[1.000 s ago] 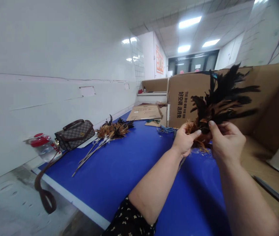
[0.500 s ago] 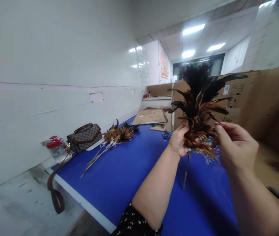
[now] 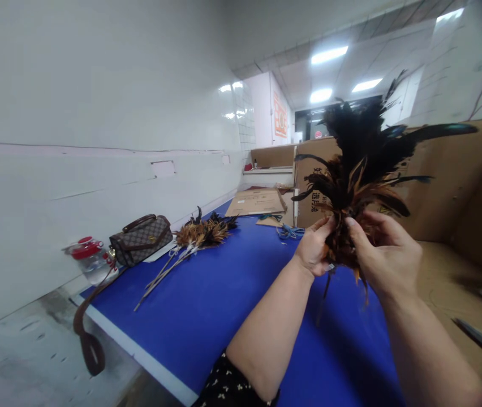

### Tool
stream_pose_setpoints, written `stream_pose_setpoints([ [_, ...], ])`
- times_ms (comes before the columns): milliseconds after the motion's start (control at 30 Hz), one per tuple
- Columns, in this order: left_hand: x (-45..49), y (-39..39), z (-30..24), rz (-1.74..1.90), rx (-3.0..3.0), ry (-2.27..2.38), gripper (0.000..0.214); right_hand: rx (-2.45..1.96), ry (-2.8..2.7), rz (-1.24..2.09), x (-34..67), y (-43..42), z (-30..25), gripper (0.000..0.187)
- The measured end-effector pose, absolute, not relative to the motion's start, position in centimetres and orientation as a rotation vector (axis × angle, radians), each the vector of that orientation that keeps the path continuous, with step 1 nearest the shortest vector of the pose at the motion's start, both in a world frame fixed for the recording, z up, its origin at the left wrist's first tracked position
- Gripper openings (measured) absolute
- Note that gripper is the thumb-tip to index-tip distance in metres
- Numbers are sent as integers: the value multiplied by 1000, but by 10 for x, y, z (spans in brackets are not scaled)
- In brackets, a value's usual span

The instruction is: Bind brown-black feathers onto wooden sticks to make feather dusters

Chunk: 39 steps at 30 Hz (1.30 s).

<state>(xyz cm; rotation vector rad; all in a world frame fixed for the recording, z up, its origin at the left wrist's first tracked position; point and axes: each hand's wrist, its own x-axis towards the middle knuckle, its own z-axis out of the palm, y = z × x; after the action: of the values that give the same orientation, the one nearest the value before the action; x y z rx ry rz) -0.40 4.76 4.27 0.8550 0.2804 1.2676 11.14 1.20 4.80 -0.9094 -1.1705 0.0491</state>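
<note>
Blue table (image 3: 224, 294) along a white tiled wall (image 3: 97, 113).
Left hand (image 3: 315, 249) and right hand (image 3: 387, 257) both grip a feather bundle (image 3: 360, 169); cardboard boxes (image 3: 448, 186) stand behind.

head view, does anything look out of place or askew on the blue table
The long brown strap of the brown checked handbag trails off the near-left edge of the blue table and loops over the grey surface beside it. Nothing looks spilled or broken.

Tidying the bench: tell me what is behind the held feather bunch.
Behind the feather bunch stands a large cardboard box; the feathers hide some of its printed characters and part of its top edge.
</note>
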Motion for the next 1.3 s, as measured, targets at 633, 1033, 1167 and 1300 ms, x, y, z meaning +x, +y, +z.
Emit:
stream_pose_setpoints([
  [633,14,51,37,1537,881,278,60,-869,-1211,13,113,15,43,25],
  [1033,1,43,41,1423,949,239,51,-770,-1077,127,106,10,52,51],
  [1167,-2,38,46,1377,980,182,51,-797,-1081,102,107,7,54,41],
  [1300,-4,36,49,1403,1016,169,51,-826,-1077,99,105,3,58,38],
])
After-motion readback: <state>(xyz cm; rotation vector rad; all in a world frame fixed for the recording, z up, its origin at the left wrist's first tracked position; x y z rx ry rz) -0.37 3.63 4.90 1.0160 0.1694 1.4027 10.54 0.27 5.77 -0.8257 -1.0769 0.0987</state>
